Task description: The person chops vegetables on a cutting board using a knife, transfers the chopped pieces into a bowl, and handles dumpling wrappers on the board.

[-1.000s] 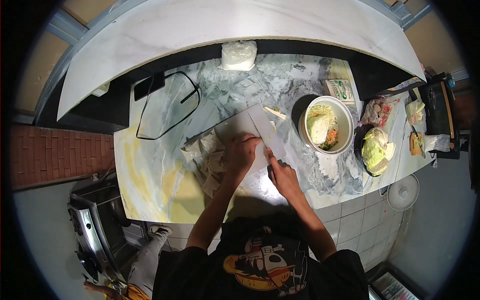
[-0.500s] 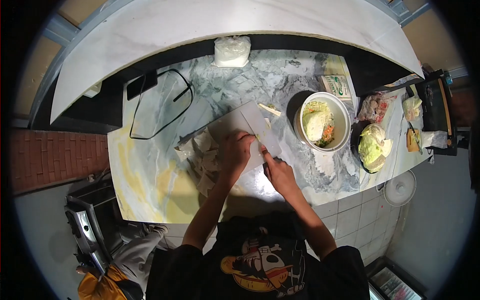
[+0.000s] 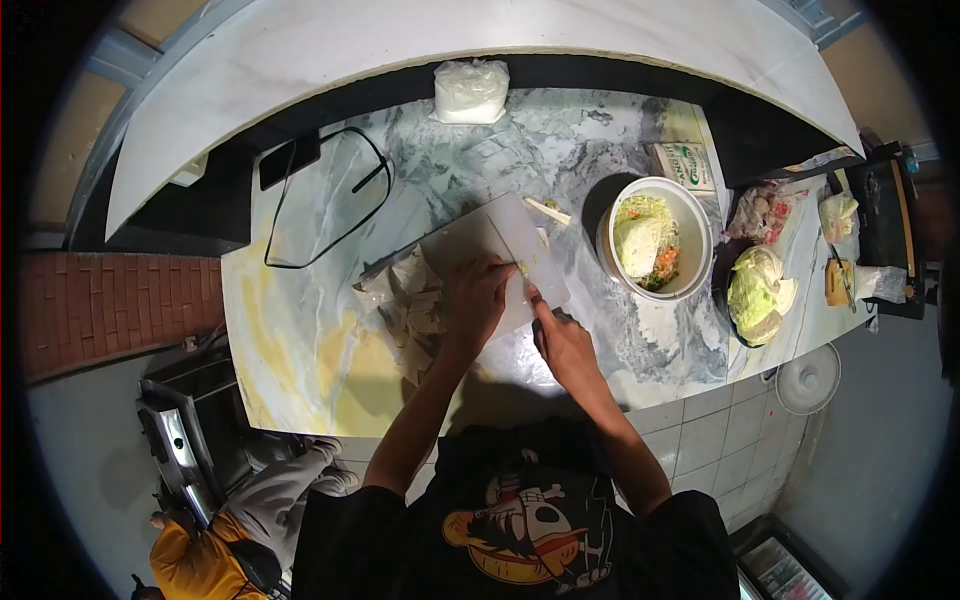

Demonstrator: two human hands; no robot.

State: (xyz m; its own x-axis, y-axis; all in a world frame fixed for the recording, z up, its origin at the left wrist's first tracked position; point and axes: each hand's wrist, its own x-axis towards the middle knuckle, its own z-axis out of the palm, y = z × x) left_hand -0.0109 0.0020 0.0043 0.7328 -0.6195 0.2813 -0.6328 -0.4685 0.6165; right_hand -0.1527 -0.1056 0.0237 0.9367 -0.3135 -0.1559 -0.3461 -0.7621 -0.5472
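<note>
My left hand (image 3: 476, 298) is closed, its bunched fingertips pressed down at the middle of the white cutting board (image 3: 535, 255). What lies under those fingertips is too small to name. My right hand (image 3: 562, 345) is wrapped round the handle of a knife (image 3: 520, 262), whose thin blade rests over the board beside my left fingertips. Small green bits lie near the blade. Pale, crumpled wrapper-like pieces (image 3: 410, 310) are spread at the board's left side, against my left wrist.
Right of the board stands a white tub (image 3: 703, 240) with shredded vegetables and a cabbage chunk. Farther right are a cabbage (image 3: 757, 295) and bagged food (image 3: 765, 212). A white bag (image 3: 471, 92) sits at the back, a black cable (image 3: 330, 255) at left. Another person (image 3: 215, 555) is at lower left.
Both hands stay at the board with only small shifts, the right still on the knife. The other person at lower left has moved farther into view. The camera view has shifted slightly.
</note>
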